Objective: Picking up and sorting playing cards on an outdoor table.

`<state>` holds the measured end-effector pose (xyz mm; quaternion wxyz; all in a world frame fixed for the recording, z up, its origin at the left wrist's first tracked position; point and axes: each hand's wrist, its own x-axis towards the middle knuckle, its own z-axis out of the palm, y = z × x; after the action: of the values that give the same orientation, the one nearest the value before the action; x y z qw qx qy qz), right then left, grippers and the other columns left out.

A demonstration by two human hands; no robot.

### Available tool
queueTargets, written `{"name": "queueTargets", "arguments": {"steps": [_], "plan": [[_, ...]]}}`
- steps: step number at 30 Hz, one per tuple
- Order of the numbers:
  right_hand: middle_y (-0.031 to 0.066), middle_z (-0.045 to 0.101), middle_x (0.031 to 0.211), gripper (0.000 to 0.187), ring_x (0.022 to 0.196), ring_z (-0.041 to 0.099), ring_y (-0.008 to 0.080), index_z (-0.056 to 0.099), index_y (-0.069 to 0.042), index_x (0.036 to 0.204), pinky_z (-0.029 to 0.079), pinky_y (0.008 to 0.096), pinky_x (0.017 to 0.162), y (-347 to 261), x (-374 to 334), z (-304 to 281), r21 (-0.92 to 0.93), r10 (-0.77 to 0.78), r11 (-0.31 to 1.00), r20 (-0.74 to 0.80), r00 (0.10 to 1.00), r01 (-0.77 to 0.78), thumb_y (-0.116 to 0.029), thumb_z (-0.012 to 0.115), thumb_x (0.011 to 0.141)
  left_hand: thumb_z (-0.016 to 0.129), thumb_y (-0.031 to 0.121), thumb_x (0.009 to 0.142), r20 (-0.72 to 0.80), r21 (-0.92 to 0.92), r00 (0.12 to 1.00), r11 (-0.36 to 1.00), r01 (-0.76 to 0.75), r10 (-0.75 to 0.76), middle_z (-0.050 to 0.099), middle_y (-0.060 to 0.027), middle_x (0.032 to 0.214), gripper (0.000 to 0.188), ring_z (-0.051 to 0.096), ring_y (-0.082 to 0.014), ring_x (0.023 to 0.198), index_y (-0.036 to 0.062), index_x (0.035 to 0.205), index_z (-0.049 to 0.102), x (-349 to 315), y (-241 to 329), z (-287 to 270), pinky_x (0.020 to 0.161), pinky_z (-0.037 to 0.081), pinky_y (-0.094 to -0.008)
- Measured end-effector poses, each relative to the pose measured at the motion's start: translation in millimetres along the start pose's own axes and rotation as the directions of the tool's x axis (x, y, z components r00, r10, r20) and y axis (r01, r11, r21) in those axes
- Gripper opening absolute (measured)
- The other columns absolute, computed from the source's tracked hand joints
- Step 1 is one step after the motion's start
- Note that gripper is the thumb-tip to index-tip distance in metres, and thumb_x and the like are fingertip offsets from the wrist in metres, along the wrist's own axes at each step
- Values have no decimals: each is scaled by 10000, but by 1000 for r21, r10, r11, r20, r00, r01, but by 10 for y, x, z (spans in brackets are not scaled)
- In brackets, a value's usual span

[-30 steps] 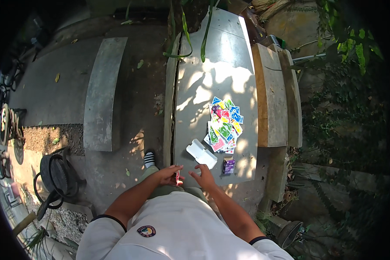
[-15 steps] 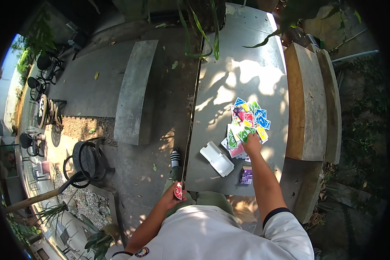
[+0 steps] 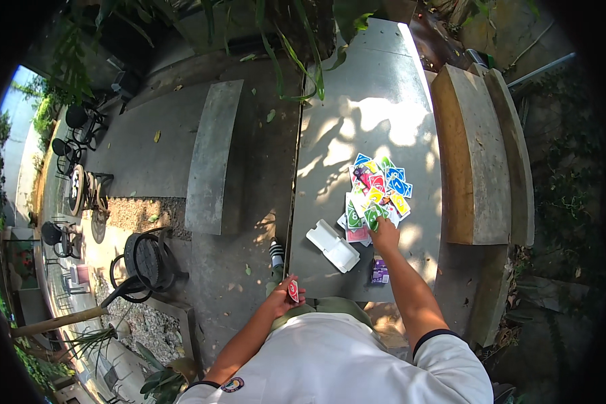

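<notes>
While in hand [image 3: 281, 297], one red card [image 3: 293, 291]

Right hand [image 3: 385, 236] hides part of green card [image 3: 375, 214]; shirt [image 3: 343, 363] cut off.

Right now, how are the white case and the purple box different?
The white case is plain, while the purple box has pale markings. The white case looks bigger than the purple box. The white case lies slanted; the purple box sits straighter. Both rest on the grey table near the cards.
</notes>
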<state>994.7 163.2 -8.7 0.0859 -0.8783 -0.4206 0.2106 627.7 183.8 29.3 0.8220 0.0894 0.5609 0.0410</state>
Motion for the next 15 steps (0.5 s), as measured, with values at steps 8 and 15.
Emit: {"name": "queueTargets", "arguments": {"steps": [8,15], "plan": [[144,625,965,503,879,616,275,568,-54,1081,482,377,776,164,-222,175,589,316,748,88,945,-305,-336,754,707,536,520,867,113,189,992,981,33,-55,590,-135,941,488,621,-240,693,193,1212,424,225,187,604,695,547,-418],[120,613,915,520,795,580,170,546,-4,1112,469,294,696,183,-179,145,852,270,456,141,953,-255,-267,771,724,597,503,837,157,244,987,970,-2,-37,591,-127,945,547,631,-226,700,158,1212,398,244,331,983,663,548,-374]]}}
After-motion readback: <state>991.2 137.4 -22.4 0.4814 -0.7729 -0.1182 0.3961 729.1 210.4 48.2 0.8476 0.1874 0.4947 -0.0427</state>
